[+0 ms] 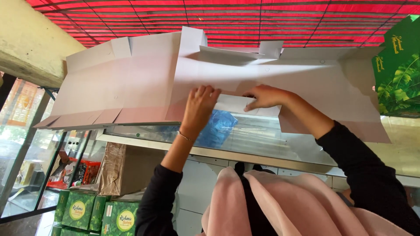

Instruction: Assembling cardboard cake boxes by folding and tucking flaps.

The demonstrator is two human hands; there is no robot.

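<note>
Overhead, a large unfolded white cardboard box blank (pixel 144 83) lies spread across a glass counter top (pixel 271 140), its flaps and tabs sticking out toward the far edge under a red slatted canopy (pixel 262 17). Both hands work at one near flap (pixel 236 104) in the middle of the blank. The left hand (pixel 200 107) has its fingers curled over the flap's left end, knuckles up, thumb hidden beneath, so it appears to grip the edge. The right hand (pixel 266 97) lies flat on the flap's right end, fingers together and pressing down, with the fingertips pointing left toward the other hand. The two hands are near each other but apart. A thin bracelet (pixel 185 137) circles the left wrist, and black sleeves (pixel 372 175) cover both forearms from below the wrists.

Just beneath the left hand, seen through the glass, sits a crumpled blue plastic bag (pixel 217 127). At the far right a green leaf-printed box (pixel 399 70) stands beside the blank's right end, touching or nearly so. Lower left, a brown cardboard carton (pixel 120 168) rests below the counter, with a stack of small green boxes (pixel 94 214) nearer still. A red crate (pixel 89 171) shows behind glass panes on the left. Pink cloth (pixel 280 205) fills the near middle.
</note>
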